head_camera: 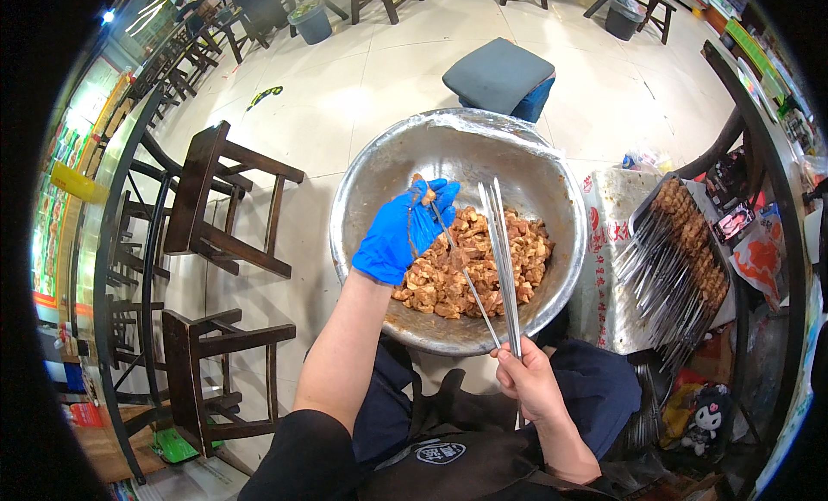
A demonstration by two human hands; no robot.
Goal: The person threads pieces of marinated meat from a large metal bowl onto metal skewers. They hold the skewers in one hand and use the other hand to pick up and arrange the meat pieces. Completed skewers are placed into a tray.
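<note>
My left hand, in a blue disposable glove, holds a small piece of meat at the tip of a single metal skewer. That skewer slants down to my bare right hand, whose fingers close around its lower end and a bundle of flat metal skewers. The bundle points up over the bowl. Below my hands, a heap of cut, marinated raw meat lies in a large metal bowl in front of my lap. Plastic film clings to the bowl's far rim.
A tray of loaded meat skewers rests on a white foam box at right, beside a phone. Dark wooden stools lie at left. A grey-topped seat stands beyond the bowl. A plush toy sits lower right.
</note>
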